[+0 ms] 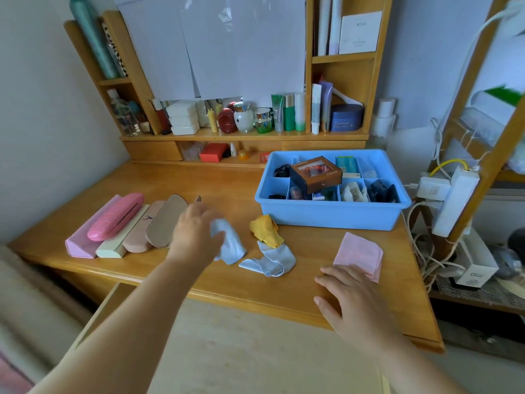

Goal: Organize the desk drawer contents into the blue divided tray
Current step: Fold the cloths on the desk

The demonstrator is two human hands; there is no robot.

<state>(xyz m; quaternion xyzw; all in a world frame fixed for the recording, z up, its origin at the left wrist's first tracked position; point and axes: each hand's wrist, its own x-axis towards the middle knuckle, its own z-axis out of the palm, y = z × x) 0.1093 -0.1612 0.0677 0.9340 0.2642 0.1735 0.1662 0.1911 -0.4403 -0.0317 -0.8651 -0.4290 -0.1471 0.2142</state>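
Item 1, nearest me: right hand (345, 298), palm down on the tabletop (244, 282) at its front edge, fingers (326, 280) straight and spread, holding nothing. Just past the fingertips, touching or nearly so, lies a folded pink cloth (359, 255).

Item 2: left hand (196, 231), reaching forward, fingers curled round one end of a pale blue cloth (230, 243); the rest of that cloth trails toward me beside the palm.

Item 3: between the two hands, a second pale blue cloth (272, 258), crumpled, touching a bunched yellow cloth (267, 230) just beyond it.

Item 4: left of the left fingers, a row of glasses cases lying side by side: pink triangular case (81, 244), glossy pink case (116, 217) resting on it, cream case (113, 247), dusty pink case (142, 237), tan soft case (166, 220) closest to the knuckles.

Item 5: beyond the right fingers, past the yellow cloth, the blue divided tray (332, 214) stands on the tabletop. I see a brown box (316, 174) tilted across its dividers; dark items, a teal pack and small packets fill other compartments.

Item 6, farthest: wooden shelf (244, 135) with bottles and jars.
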